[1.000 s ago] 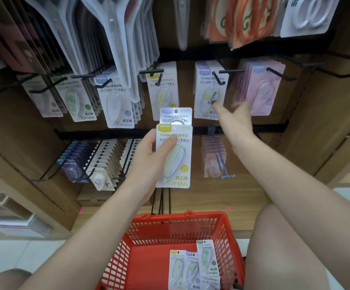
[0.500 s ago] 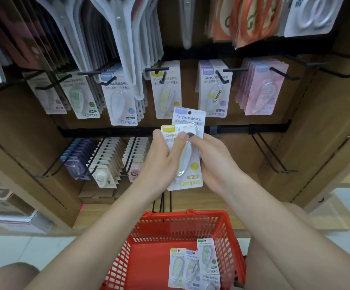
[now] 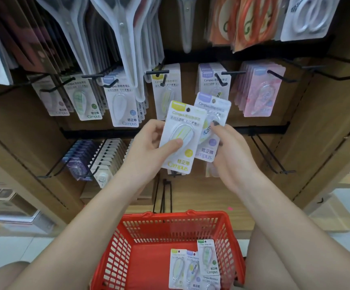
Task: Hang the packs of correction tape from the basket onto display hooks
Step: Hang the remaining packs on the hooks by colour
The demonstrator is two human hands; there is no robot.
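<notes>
My left hand grips a yellow-topped pack of correction tape, thumb across its front. My right hand pinches a purple-topped pack that lies partly behind the yellow one. Both packs are held up in front of the display hooks. A hook with yellow packs and a hook with purple packs hang just above. Below, the red basket holds several more packs in its right corner.
Other hooks carry green, blue and pink packs. An empty hook sticks out at the upper right, another empty hook at the lower right. Scissors packs hang above. Lower-left hooks hold small refills.
My right hand came back from the purple hook and took hold of the purple pack. The two packs, first stacked in my left hand, have slid apart.
</notes>
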